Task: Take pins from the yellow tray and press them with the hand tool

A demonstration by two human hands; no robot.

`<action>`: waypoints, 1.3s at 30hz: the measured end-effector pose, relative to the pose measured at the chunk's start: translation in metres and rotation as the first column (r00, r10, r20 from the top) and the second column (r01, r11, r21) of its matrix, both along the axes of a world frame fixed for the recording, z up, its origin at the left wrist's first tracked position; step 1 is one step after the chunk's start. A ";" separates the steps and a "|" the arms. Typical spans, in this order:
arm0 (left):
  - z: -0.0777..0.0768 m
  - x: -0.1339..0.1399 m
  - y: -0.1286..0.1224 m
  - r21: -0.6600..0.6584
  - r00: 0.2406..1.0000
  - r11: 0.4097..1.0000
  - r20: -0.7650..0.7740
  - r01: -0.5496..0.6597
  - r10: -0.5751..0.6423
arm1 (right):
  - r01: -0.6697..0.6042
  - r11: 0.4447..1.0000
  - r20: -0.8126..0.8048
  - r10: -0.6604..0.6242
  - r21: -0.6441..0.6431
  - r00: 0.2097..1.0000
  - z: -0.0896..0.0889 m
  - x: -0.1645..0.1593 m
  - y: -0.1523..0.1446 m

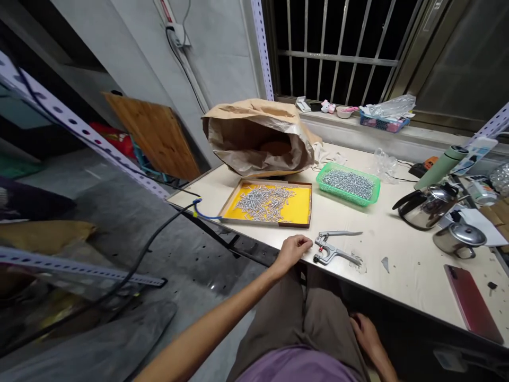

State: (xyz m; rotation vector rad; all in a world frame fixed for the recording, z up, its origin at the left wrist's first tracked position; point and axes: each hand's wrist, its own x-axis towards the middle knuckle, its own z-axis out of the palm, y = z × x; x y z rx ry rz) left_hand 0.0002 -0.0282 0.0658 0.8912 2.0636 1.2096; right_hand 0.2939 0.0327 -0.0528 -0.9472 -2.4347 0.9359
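My left hand (293,250) rests at the table's front edge with its fingers pinched together. Whatever lies between the fingertips is too small to make out. Just right of it lies a pair of metal hand pliers (332,248) with spread handles and a red part near the jaw. My right hand (365,330) is low beside my right thigh, below the tabletop, fingers loosely extended and partly hidden, with nothing seen in it. Beyond my left hand, a shallow yellow-bottomed tray (300,207) holds a heap of small metal pins. A green plastic basket (348,197) holds many more.
A large open paper sack (258,143) stands behind the tray. At right are a steel kettle (423,207), a lidded steel cup (459,239), a green bottle (440,165) and a red phone (473,302). A black cable (147,245) runs past the table's left corner.
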 end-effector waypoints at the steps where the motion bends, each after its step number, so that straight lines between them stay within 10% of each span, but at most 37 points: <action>1: 0.002 0.000 0.001 -0.018 0.999 1.000 0.048 0.022 -0.021 | -0.034 0.999 -0.017 0.033 -0.031 0.999 0.006 0.006 -0.001; 5: 0.003 0.010 0.007 -0.047 0.990 0.997 0.130 0.063 -0.056 | -0.079 0.996 -0.108 0.073 -0.050 0.991 0.049 0.008 -0.005; 14: 0.009 0.018 0.013 -0.149 0.994 0.984 0.065 0.100 -0.091 | -0.113 0.922 -0.222 0.206 0.369 0.953 0.140 -0.064 0.035; 23: 0.017 0.027 0.004 -0.173 0.977 0.970 -0.103 0.169 -0.188 | -0.368 0.789 0.498 0.091 0.493 0.862 0.141 -0.129 0.107; 32: 0.015 0.038 -0.006 -0.148 0.922 0.958 -0.268 0.246 -0.279 | -0.410 0.792 0.393 0.236 0.451 0.889 0.131 -0.142 0.133; 39: 0.007 0.032 0.002 -0.166 0.990 0.976 -0.002 0.142 -0.144 | -0.355 0.811 0.340 0.206 0.465 0.917 0.125 -0.142 0.133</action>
